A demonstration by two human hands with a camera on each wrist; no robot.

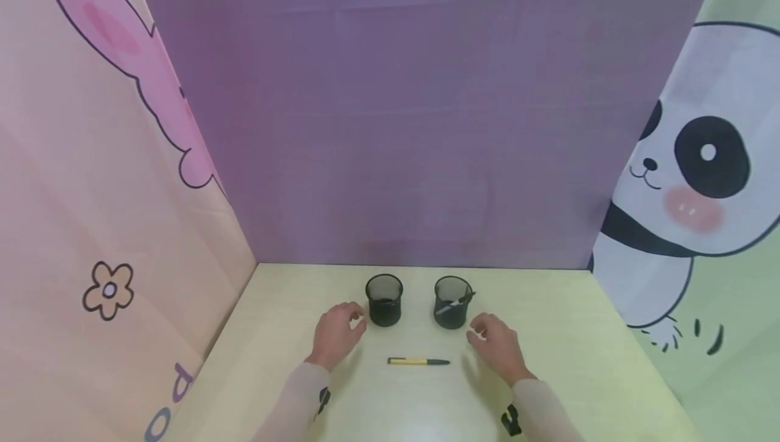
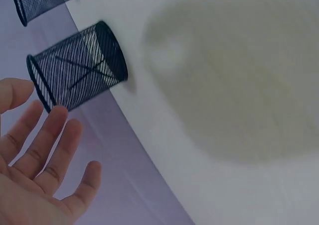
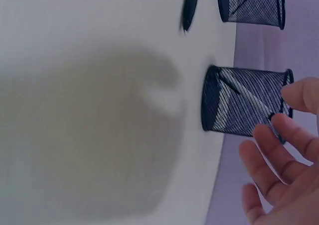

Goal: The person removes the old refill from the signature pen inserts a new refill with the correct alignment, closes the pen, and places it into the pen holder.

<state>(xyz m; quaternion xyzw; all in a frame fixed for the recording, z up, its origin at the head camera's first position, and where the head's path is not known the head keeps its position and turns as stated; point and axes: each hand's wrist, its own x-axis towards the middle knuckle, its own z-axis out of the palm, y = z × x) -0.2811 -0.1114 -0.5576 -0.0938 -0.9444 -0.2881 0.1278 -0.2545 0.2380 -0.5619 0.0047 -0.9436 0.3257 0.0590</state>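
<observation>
the left sleeve (image 1: 295, 398) and the right sleeve (image 1: 544, 409) i wear match: both pale, a soft off-white with a faint pinkish-beige cast, plain and smooth in the cloth, and both ending at my wrists in a simple edge. just up from that edge, on the inner side, i have 1 small black piece per arm: the left patch (image 1: 324, 398) looks narrow, the right patch (image 1: 512, 422) broader and irregular, with a pale notch. what they are is too small to tell. my left hand (image 1: 337, 334) and my right hand (image 1: 498, 347) are bare, with fine creases at the finger joints.
</observation>
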